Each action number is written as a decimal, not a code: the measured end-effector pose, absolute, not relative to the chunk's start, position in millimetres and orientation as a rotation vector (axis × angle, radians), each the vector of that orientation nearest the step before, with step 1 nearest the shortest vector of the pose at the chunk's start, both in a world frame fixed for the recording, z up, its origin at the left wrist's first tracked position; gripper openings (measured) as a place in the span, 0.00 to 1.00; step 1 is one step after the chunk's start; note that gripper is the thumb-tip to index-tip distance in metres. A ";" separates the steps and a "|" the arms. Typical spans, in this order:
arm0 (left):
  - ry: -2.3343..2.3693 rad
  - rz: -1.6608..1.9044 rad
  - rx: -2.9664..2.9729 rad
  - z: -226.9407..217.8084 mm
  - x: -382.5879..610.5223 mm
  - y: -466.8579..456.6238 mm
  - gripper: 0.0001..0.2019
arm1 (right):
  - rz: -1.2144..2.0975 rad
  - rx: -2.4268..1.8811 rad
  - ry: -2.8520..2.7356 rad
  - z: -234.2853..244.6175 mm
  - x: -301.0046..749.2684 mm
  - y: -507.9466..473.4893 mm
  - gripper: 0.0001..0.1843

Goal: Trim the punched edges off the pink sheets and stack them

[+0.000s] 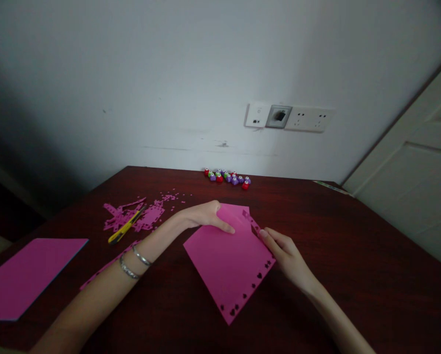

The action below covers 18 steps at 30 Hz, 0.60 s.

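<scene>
A sheet of pink paper (pixel 224 255) is held tilted above the dark red table, with small heart and other shapes punched along its lower right edge. My left hand (pixel 209 216) grips its upper left side, thumb on top and the other fingers hidden beneath. At the right edge, my right hand (pixel 281 248) pinches a narrow pink strip (pixel 253 222) with holes in it. A dark gap shows between this strip and the sheet; whether its upper end is still joined I cannot tell.
Left of the sheet, a yellow utility knife (pixel 126 226) lies by pink paper scraps (pixel 150 216). Another cut strip (pixel 108 266) lies partly under my left forearm. A pink paper stack (pixel 32 278) sits far left. Several small coloured craft punches (pixel 228 178) stand near the wall sockets (pixel 309 119).
</scene>
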<state>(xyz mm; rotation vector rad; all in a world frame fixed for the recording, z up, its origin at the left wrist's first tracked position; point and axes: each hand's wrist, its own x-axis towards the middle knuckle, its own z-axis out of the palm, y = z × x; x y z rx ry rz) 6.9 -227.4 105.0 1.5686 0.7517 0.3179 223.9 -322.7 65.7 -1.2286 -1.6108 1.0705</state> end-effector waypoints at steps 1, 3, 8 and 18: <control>0.753 0.317 1.580 105.3 7.0 -227.4 0.17 | 1.039 -1.238 -1.598 64.8 224.1 -322.3 0.21; 0.757 0.310 1.602 106.4 7.1 -227.2 0.17 | 0.990 -1.253 -1.579 63.7 224.0 -321.6 0.21; 0.778 0.282 1.634 107.3 4.3 -224.1 0.17 | 0.902 -1.240 -1.564 64.1 224.4 -320.1 0.20; 0.836 0.266 1.660 104.5 -2.2 -215.8 0.16 | 1.168 -1.274 -1.407 68.3 225.9 -324.0 0.23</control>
